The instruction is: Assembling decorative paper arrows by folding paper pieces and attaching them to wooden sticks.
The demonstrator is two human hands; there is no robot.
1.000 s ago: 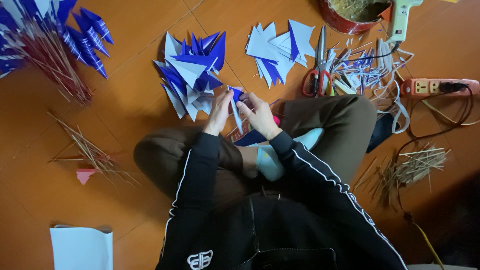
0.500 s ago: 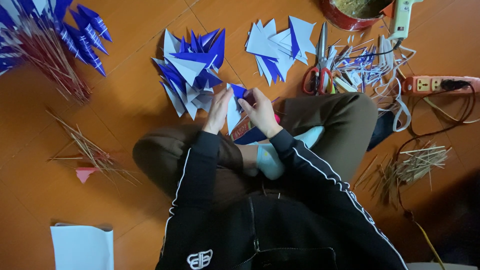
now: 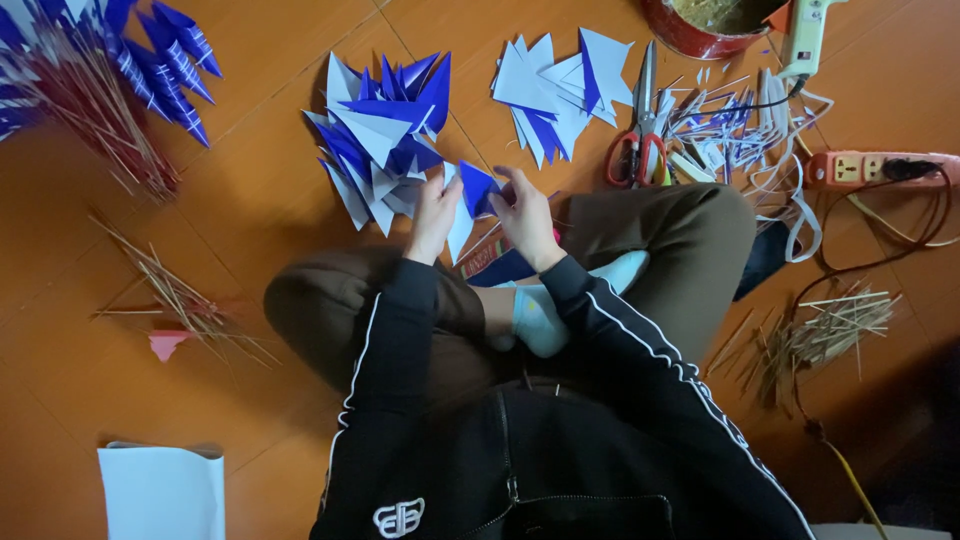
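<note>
Orange floor: both hands, left hand and right hand, pinched one light, easily creased blue-and-white paper triangle by its edges.

The folded paper piece is deep blue on one face and white on the other, like the blue-and-white paper triangles. The floor is orange-brown tile. The scissors have red handles, the socks are pale blue, and the black sleeves carry white stripes
</note>
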